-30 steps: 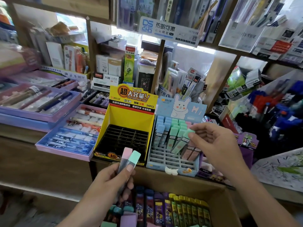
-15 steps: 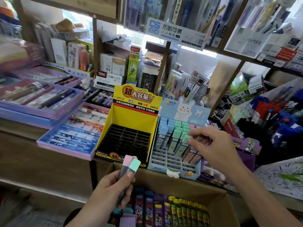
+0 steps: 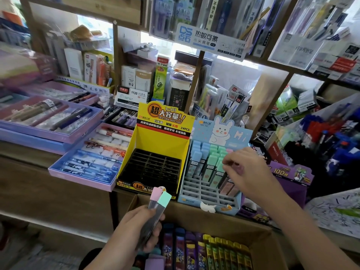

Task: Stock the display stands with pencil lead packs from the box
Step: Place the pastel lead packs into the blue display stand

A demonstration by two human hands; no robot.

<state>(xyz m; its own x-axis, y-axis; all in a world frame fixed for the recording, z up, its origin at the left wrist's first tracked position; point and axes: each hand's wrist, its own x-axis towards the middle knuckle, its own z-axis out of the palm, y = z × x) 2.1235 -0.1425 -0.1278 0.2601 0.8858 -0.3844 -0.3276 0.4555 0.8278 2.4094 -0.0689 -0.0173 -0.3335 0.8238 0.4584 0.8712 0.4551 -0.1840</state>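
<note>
My left hand [image 3: 136, 232] grips two lead packs [image 3: 160, 197], one pink-capped and one mint-capped, above the cardboard box [image 3: 266, 242]. Several purple and yellow-green packs [image 3: 212, 254] stand in that box. My right hand [image 3: 247, 172] reaches over the blue bunny display stand [image 3: 204, 195]. Its fingertips pinch the top of a mint-capped pack [image 3: 219, 168] seated in a slot among blue, mint and pink packs. The front rows of that stand's grid are bare. The yellow display stand [image 3: 161, 137] beside it on the left has an empty black grid [image 3: 153, 168].
Purple trays of pens [image 3: 50, 121] and a blue tray [image 3: 87, 164] lie on the counter to the left. A purple "100" display [image 3: 290, 172] sits right of the bunny stand. Crowded stationery shelves rise behind, and blue and red pens [image 3: 331, 137] fill the far right.
My right hand has lowered the mint-capped pack into a slot of the bunny stand. My left hand has dropped slightly towards the box with its two packs.
</note>
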